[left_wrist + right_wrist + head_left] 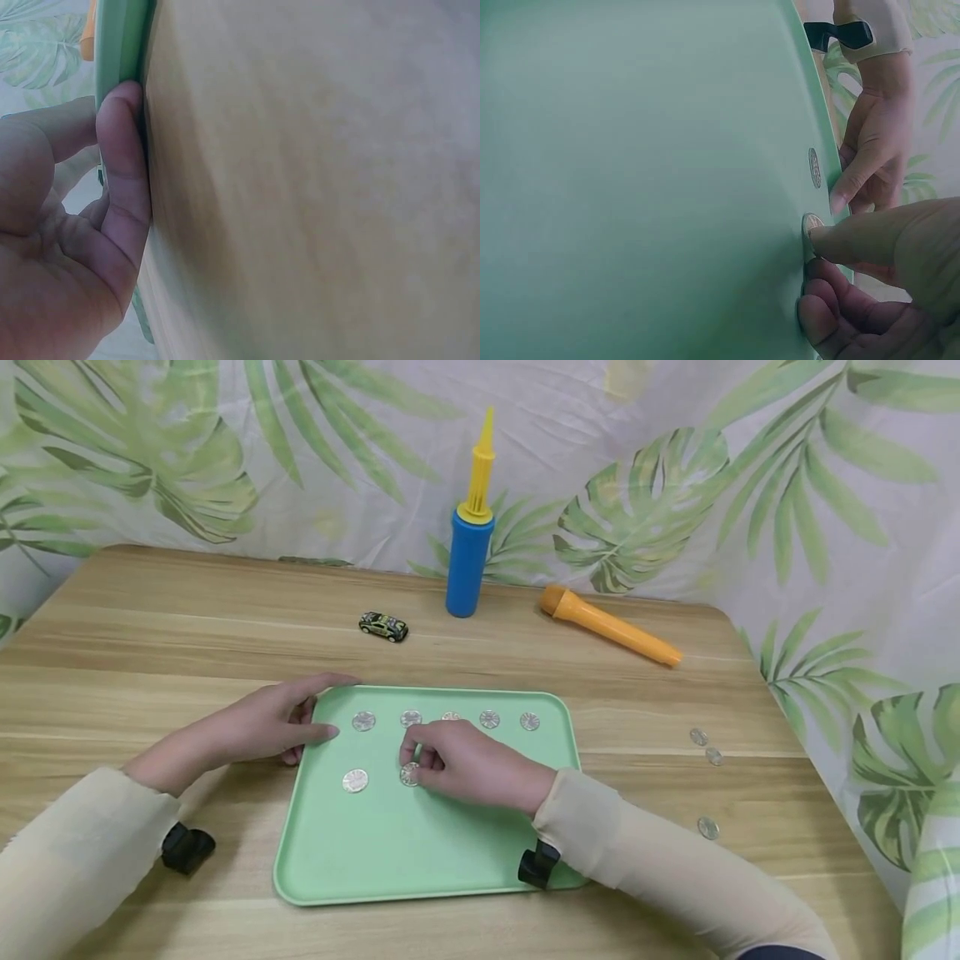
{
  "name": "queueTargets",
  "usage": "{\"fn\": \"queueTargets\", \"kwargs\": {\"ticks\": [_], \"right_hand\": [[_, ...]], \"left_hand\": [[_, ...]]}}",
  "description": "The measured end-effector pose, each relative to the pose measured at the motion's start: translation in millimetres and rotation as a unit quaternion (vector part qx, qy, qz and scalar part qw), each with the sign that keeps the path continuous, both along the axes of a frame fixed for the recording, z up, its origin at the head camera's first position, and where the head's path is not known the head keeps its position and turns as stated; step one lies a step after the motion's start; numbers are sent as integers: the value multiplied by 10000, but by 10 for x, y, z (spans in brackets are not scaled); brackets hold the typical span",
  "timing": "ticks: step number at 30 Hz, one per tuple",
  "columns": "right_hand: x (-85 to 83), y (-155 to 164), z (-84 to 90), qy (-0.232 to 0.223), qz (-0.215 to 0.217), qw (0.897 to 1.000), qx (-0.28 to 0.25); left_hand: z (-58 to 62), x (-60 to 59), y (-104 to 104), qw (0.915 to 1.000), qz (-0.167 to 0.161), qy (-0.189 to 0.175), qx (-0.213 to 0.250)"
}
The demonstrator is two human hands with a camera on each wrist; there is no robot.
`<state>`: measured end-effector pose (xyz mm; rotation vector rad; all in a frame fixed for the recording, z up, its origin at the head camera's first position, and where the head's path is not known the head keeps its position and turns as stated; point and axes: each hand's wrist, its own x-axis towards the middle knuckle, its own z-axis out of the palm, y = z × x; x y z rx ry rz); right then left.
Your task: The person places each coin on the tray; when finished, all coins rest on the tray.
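Observation:
A green tray [360, 860] lies on the wooden table. My left hand [262, 722] holds its left edge, thumb on the rim and fingers against the outer side; the left wrist view shows fingers [124, 150] at the tray's wall. Over the tray, my right hand [472, 764] has its thumb and curled fingers at a silver coin [409, 774], whose face shows partly past the thumb [855, 238]. Left of it lies another coin [356, 781]. Several coins form a row along the tray's far side, one coin [451, 716] partly covered by the right hand.
Two coins [698, 737] lie close together on the table right of the tray, and a third coin [708, 828] is nearer. Behind the tray are a toy car [383, 627], an upright blue-and-yellow pump [468, 560] and an orange toy microphone [611, 625]. Leaf-patterned cloth [300, 460] hangs behind.

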<state>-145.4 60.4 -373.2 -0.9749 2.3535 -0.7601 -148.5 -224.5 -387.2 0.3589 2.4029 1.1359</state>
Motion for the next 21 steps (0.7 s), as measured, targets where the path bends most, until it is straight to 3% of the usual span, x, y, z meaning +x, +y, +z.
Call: {"fn": "queueTargets", "kwargs": {"ticks": [21], "right_hand": [[-19,3,-35,224,98,9997,-1]], "left_hand": [[-12,1,-2,10000,-9,-15,-35]]}}
